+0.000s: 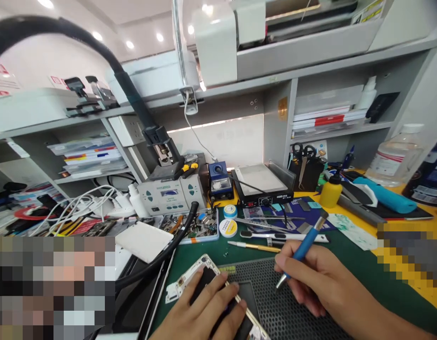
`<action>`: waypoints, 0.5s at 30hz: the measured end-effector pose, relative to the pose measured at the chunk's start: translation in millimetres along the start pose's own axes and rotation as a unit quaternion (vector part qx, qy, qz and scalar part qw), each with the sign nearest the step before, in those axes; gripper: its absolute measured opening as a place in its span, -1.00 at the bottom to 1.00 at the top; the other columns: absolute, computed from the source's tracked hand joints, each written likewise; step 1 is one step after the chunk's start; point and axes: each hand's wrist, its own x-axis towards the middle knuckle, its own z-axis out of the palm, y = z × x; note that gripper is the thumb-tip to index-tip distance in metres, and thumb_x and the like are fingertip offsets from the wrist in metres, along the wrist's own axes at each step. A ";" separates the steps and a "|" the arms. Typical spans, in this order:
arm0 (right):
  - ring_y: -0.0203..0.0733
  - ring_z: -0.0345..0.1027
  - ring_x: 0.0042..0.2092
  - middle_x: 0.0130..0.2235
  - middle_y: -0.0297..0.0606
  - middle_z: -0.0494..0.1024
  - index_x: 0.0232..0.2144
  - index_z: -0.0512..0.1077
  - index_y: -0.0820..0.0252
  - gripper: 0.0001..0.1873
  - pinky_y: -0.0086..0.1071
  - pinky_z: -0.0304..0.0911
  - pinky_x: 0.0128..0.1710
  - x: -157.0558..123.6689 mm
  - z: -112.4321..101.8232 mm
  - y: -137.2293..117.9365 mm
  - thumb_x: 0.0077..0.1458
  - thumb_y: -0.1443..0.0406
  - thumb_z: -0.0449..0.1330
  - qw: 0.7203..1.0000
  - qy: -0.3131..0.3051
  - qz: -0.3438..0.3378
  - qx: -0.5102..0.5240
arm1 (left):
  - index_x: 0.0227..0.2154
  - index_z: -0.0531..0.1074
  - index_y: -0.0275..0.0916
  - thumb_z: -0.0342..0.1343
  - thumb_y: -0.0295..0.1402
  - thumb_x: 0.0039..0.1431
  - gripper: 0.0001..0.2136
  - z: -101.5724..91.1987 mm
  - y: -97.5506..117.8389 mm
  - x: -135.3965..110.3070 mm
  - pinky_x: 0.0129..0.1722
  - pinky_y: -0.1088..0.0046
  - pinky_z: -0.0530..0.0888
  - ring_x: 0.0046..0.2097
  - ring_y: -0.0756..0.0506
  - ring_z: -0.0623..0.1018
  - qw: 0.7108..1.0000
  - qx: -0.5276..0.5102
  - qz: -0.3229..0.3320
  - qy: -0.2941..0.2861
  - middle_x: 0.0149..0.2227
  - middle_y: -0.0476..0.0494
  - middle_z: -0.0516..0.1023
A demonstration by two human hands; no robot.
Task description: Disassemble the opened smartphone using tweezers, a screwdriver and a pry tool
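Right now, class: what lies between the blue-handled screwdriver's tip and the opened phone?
Head view: only bare black mesh mat between screwdriver and phone.

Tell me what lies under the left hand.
Under the left hand lies an opened phone on a black mat. The fingers cover most of its middle.

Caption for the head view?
Left hand presses an opened white-framed phone; right hand holds a blue-handled screwdriver.
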 end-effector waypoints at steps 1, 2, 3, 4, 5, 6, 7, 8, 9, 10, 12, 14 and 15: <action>-0.41 0.16 -0.65 -0.61 -0.46 0.40 -0.39 0.40 0.18 -0.60 -0.53 0.05 -0.66 -0.6 0.6 -1.0 0.26 -0.02 0.16 1.000 -0.018 0.003 0.002 | 0.28 0.24 -0.29 -0.01 -0.39 0.40 -0.57 -5.6 0.7 1.1 0.12 -0.04 0.48 0.26 -0.36 0.40 1.000 0.004 0.006 -0.021 0.29 -0.26 0.35; -0.41 0.19 -0.66 -0.59 -0.43 0.45 -0.34 0.43 0.20 -0.60 -0.53 0.07 -0.67 -1.0 1.1 -2.0 0.28 -0.01 0.14 0.999 -0.035 0.007 0.004 | 0.27 0.26 -0.36 0.01 -0.43 0.36 -0.56 -11.0 1.1 2.5 0.09 -0.10 0.48 0.26 -0.40 0.39 0.999 -0.005 0.009 -0.043 0.29 -0.33 0.33; -0.41 0.21 -0.66 -0.58 -0.40 0.48 -0.33 0.45 0.22 -0.59 -0.54 0.10 -0.67 -1.2 1.6 -2.9 0.28 -0.01 0.12 0.999 -0.047 0.012 0.006 | 0.27 0.25 -0.39 0.02 -0.45 0.33 -0.54 -15.7 1.0 4.0 0.08 -0.14 0.47 0.26 -0.43 0.38 0.998 -0.018 0.004 -0.056 0.30 -0.37 0.30; -0.41 0.23 -0.67 -0.57 -0.38 0.50 -0.32 0.47 0.24 -0.57 -0.54 0.12 -0.68 -1.4 2.1 -3.6 0.28 -0.02 0.12 0.998 -0.059 0.020 0.010 | 0.27 0.25 -0.39 0.03 -0.45 0.30 -0.52 -19.3 0.5 5.3 0.09 -0.17 0.45 0.27 -0.44 0.37 0.996 -0.043 -0.011 -0.071 0.30 -0.38 0.29; -0.41 0.25 -0.67 -0.55 -0.37 0.51 -0.32 0.47 0.24 -0.57 -0.55 0.14 -0.69 -1.9 2.9 -4.2 0.27 -0.03 0.14 0.997 -0.069 0.029 0.015 | 0.29 0.23 -0.36 0.04 -0.43 0.29 -0.49 -21.8 -0.3 6.5 0.13 -0.20 0.41 0.30 -0.43 0.33 0.994 -0.077 -0.019 -0.078 0.32 -0.36 0.26; -0.42 0.25 -0.67 -0.54 -0.37 0.51 -0.32 0.46 0.24 -0.58 -0.56 0.14 -0.70 -2.7 3.8 -4.8 0.26 -0.03 0.17 0.996 -0.080 0.040 0.020 | 0.29 0.22 -0.36 0.06 -0.39 0.28 -0.47 -23.1 -1.4 7.4 0.14 -0.22 0.39 0.31 -0.43 0.31 0.990 -0.111 -0.028 -0.083 0.33 -0.38 0.25; -0.43 0.25 -0.67 -0.52 -0.38 0.51 -0.31 0.45 0.23 -0.59 -0.56 0.15 -0.70 -3.9 5.2 -5.5 0.24 -0.03 0.19 0.994 -0.092 0.052 0.025 | 0.29 0.22 -0.35 0.08 -0.34 0.26 -0.45 -23.5 -3.0 8.3 0.16 -0.24 0.36 0.32 -0.44 0.29 0.985 -0.147 -0.031 -0.086 0.34 -0.38 0.25; -0.44 0.25 -0.66 -0.52 -0.40 0.49 -0.32 0.44 0.22 -0.60 -0.57 0.15 -0.70 -5.5 7.0 -6.3 0.23 -0.03 0.21 0.992 -0.104 0.062 0.027 | 0.30 0.22 -0.31 0.09 -0.29 0.27 -0.45 -23.2 -4.8 9.2 0.18 -0.27 0.33 0.33 -0.45 0.28 0.980 -0.174 -0.049 -0.084 0.34 -0.38 0.25; -0.44 0.24 -0.66 -0.53 -0.44 0.46 -0.32 0.42 0.20 -0.61 -0.58 0.15 -0.69 -7.4 9.1 -7.4 0.23 -0.02 0.22 0.991 -0.115 0.071 0.022 | 0.28 0.26 -0.26 0.07 -0.25 0.29 -0.48 -22.6 -7.1 10.2 0.18 -0.29 0.31 0.32 -0.45 0.30 0.976 -0.198 -0.051 -0.072 0.32 -0.37 0.30; -0.44 0.22 -0.65 -0.56 -0.48 0.41 -0.34 0.39 0.19 -0.61 -0.58 0.13 -0.69 -9.5 11.5 -8.7 0.23 -0.03 0.22 0.989 -0.126 0.077 0.012 | 0.26 0.28 -0.21 0.04 -0.23 0.32 -0.52 -21.7 -9.6 11.3 0.20 -0.29 0.29 0.30 -0.43 0.32 0.973 -0.215 -0.054 -0.058 0.28 -0.35 0.35; -0.44 0.15 -0.64 -0.61 -0.55 0.30 -0.36 0.34 0.17 -0.58 -0.58 0.06 -0.67 -14.1 16.7 -11.1 0.26 -0.06 0.18 0.987 -0.132 0.083 -0.031 | 0.20 0.35 -0.16 0.07 -0.20 0.29 -0.56 -19.5 -15.3 13.4 0.20 -0.29 0.28 0.21 -0.40 0.42 0.970 -0.238 -0.039 -0.018 0.15 -0.31 0.44; -0.43 0.05 -0.61 -0.62 -0.58 0.21 -0.36 0.30 0.15 -0.55 -0.55 0.01 -0.63 -18.7 21.0 -12.5 0.30 -0.10 0.10 0.984 -0.126 0.075 -0.097 | 0.14 0.40 -0.16 0.18 -0.16 0.20 -0.54 -16.3 -20.4 14.6 0.20 -0.23 0.30 0.09 -0.35 0.48 0.968 -0.252 -0.021 0.011 0.03 -0.27 0.46; -0.41 0.04 -0.57 -0.59 -0.56 0.20 -0.35 0.30 0.14 -0.55 -0.52 0.02 -0.59 -20.9 22.7 -12.9 0.32 -0.10 0.06 0.982 -0.120 0.065 -0.131 | 0.11 0.42 -0.16 0.23 -0.16 0.16 -0.53 -14.0 -22.1 14.7 0.20 -0.19 0.31 0.05 -0.32 0.48 0.967 -0.255 -0.016 0.023 0.00 -0.25 0.45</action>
